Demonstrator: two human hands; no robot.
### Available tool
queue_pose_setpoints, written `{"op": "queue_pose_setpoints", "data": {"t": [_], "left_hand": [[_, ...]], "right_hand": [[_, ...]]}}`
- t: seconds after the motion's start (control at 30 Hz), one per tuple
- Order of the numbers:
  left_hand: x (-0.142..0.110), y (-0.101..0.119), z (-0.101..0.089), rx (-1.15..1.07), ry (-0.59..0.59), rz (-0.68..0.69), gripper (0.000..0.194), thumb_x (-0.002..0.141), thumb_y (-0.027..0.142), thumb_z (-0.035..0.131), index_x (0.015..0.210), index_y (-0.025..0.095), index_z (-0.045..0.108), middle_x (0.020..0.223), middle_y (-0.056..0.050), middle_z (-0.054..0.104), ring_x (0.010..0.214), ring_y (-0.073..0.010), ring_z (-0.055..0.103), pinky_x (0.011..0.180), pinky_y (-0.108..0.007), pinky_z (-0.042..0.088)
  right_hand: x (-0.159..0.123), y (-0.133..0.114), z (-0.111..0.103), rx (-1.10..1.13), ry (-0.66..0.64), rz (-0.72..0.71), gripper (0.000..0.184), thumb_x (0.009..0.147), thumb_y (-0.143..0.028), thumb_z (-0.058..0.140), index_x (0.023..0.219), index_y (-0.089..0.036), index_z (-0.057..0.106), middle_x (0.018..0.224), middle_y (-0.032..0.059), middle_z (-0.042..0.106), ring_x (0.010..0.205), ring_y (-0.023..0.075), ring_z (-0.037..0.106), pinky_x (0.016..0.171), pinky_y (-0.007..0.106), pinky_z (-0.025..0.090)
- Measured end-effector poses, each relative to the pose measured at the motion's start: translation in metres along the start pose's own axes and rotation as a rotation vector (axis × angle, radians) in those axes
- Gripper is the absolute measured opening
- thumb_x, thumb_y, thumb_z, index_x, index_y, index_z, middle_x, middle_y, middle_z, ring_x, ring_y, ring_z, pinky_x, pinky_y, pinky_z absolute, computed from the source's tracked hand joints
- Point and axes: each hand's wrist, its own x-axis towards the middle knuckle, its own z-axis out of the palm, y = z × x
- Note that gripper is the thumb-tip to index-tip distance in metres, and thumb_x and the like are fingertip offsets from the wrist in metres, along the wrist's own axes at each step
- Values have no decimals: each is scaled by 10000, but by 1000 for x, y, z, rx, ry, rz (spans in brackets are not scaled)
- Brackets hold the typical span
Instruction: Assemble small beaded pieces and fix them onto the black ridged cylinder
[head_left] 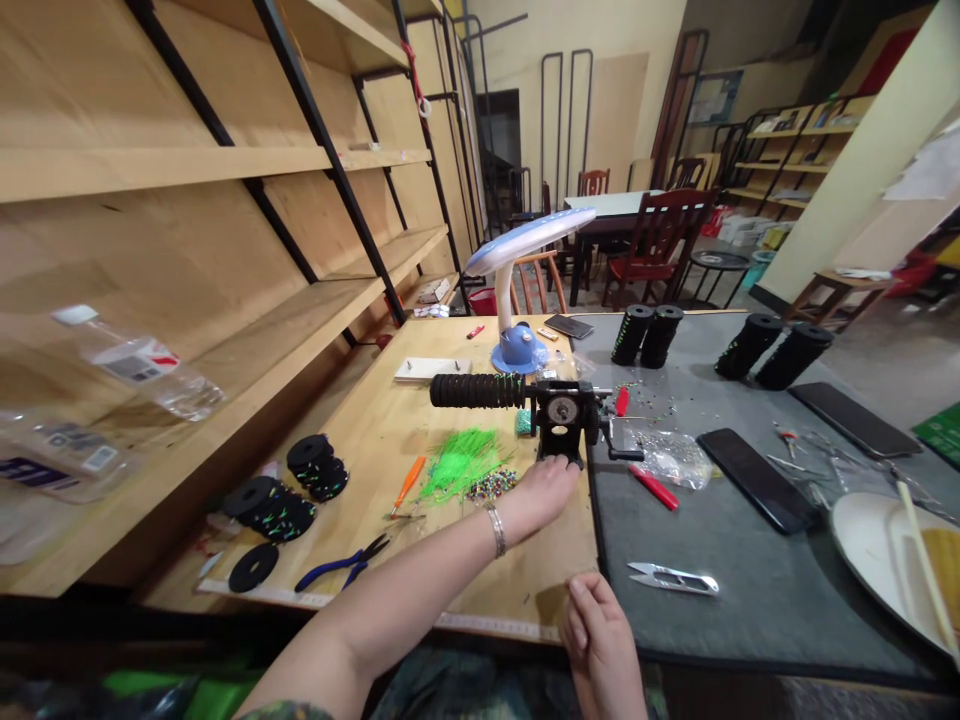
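Observation:
A black hand-cranked winder [562, 425] stands on the wooden board, a ribbed black foam spool [478, 391] mounted sideways on its left. My left hand [551, 490], with a bracelet at the wrist, is closed just in front of the winder's base; whatever its fingers pinch is hidden. Closer to me, at the board's front edge, my right hand [600, 640] is closed with thumb and fingertips together, and I cannot make out anything in it. Left of my left hand lie mixed beads [491, 485] and a heap of bright green strands [461, 463].
An orange-handled tool [409, 485], blue pliers [341, 565] and foam spools [270, 507] lie leftward. Thread snips [673, 579], a red pen-like item [654, 487], a phone [757, 480] and a plate [862, 530] occupy the grey mat. A blue lamp [517, 347] stands behind the winder.

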Motion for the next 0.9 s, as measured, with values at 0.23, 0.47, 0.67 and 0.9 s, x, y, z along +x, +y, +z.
{"op": "queue_pose_setpoints", "data": {"t": [0.23,0.47,0.67,0.9], "left_hand": [[-85,7,2,-831,109,-200,89,878,182,505,939,153,563,794,-14,553,716,-135,525,663,-249,430],[-144,-5,32,-1808,234,-541,275,738,260,752,881,158,540,714,19,556,503,-64,458,481,-188,359],[-149,-14,33,-1910,195,-576,201,769,210,704,892,153,555,763,14,570,429,-48,425,381,-185,348],[-150,-17,34,-1917,182,-582,181,782,205,694,895,145,567,764,15,571,408,-43,418,371,-191,371]], "right_hand": [[-7,3,0,-187,-77,-54,425,699,-577,735,687,-187,565,550,-44,547,416,64,374,394,171,261],[-12,6,23,-283,-250,11,420,719,-587,708,706,-174,638,604,23,648,501,130,532,434,202,400],[-12,13,31,-278,-275,56,394,742,-545,694,651,-179,581,634,25,681,503,124,565,452,191,388],[-8,12,34,-312,-278,97,306,763,-428,674,628,-174,568,584,21,676,473,109,538,444,179,359]]}}
